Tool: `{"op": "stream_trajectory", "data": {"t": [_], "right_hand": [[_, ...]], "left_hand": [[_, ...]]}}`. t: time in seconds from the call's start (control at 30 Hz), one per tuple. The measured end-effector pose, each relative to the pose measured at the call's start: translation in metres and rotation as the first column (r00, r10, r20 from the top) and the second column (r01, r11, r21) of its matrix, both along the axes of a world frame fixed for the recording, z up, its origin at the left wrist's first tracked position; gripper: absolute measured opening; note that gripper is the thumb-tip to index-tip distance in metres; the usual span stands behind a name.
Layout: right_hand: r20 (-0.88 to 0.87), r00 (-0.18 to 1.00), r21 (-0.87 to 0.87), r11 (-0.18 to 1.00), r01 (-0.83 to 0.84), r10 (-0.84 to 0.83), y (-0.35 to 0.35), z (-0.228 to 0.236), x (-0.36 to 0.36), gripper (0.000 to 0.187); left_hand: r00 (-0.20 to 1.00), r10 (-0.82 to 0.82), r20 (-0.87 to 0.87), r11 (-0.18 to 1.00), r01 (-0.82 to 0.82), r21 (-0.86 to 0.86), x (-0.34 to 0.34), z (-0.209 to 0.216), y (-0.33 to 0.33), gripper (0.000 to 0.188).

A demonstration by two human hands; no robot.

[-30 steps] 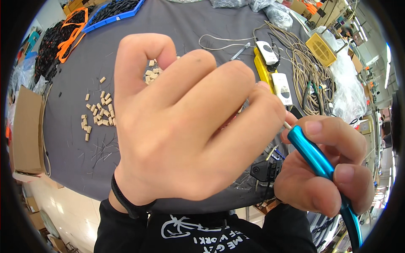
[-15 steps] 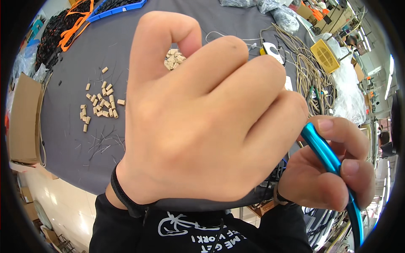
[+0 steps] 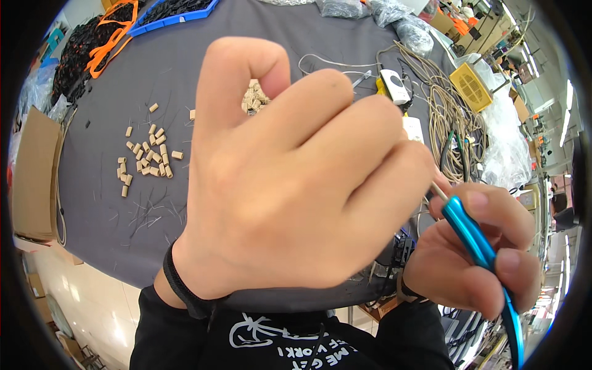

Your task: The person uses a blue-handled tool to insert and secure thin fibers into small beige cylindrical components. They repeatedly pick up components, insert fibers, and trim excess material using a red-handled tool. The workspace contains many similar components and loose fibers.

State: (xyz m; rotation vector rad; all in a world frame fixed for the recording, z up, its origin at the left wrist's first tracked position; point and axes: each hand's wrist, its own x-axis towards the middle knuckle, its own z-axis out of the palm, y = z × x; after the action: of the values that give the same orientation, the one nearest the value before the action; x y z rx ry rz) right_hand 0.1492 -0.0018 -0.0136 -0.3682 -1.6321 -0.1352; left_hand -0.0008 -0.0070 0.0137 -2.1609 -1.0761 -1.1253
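Observation:
My left hand (image 3: 283, 191) fills the middle of the view, its back toward me and its fingers curled in. Whatever those fingers hold, if anything, is hidden behind them. On the right, my right hand (image 3: 468, 259) grips a shiny blue pen-shaped tool (image 3: 470, 233) between thumb and fingers. A thin pale shaft at the tool's upper end runs toward the left hand's little-finger side, where its tip is hidden. Small tan cylinders (image 3: 153, 154) lie on the grey-covered table (image 3: 129, 74) to the left, and another pile (image 3: 254, 98) shows past the left hand.
Loose dark wire bits (image 3: 148, 213) lie near the tan cylinders. A blue tray (image 3: 179, 18) of black parts sits at the far left, a cardboard box (image 3: 37, 179) at the left edge. Coiled cable (image 3: 447, 105), a white device (image 3: 394, 86) and a yellow basket (image 3: 472, 86) are at right.
Both hands have shifted slightly downward in view, and the left one a little leftward. The blue tool has drawn away from the left hand, exposing its thin shaft.

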Motion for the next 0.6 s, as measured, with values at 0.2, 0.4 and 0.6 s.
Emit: {"op": "stream_trajectory", "data": {"t": [0.2, 0.4, 0.6], "right_hand": [[-0.389, 0.848, -0.277, 0.833, -0.479, 0.358, -0.007, 0.020, 0.009, 0.034], [-0.503, 0.785, -0.344, 0.750, -0.566, 0.362, 0.002, 0.034, 0.017, 0.026], [-0.592, 0.753, -0.481, 0.623, -0.616, 0.287, 0.004, 0.041, 0.023, 0.016]], "left_hand": [[0.994, -0.071, 0.087, 0.997, 0.071, 0.006, -0.006, -0.014, 0.007, 0.035], [0.994, -0.075, 0.078, 0.997, 0.073, 0.027, -0.006, -0.011, 0.003, 0.035], [0.996, 0.085, 0.025, 0.971, -0.077, -0.225, -0.025, -0.007, 0.001, 0.025]]}}
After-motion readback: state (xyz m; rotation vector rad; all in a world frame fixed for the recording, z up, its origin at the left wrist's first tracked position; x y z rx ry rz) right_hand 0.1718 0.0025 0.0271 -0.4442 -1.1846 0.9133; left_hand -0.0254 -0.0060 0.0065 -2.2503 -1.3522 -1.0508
